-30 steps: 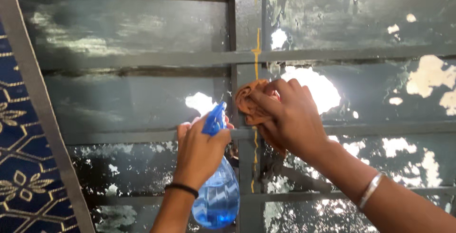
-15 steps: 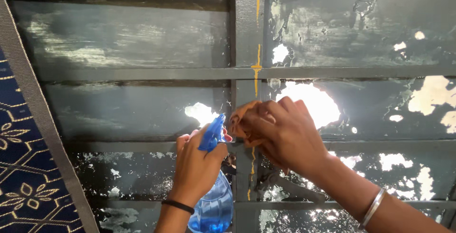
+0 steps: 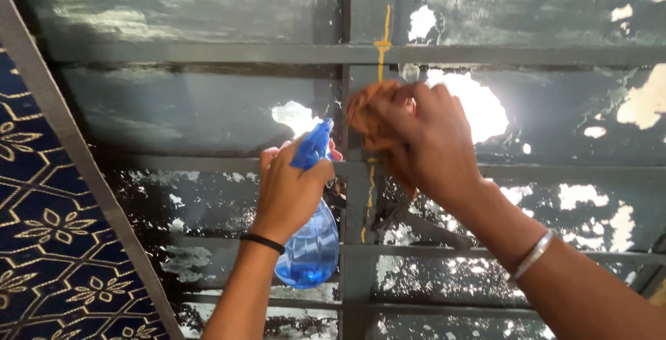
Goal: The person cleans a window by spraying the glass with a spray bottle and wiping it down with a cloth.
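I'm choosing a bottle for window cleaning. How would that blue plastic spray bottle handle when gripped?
The translucent blue plastic spray bottle probably feels light: it looks only partly filled, and the left hand holds it alone. Its rounded, smooth body may be slippery when wet.

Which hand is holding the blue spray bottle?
The left hand, the one with the black wristband, grips the spray bottle. The right hand presses a brown cloth against the window instead.
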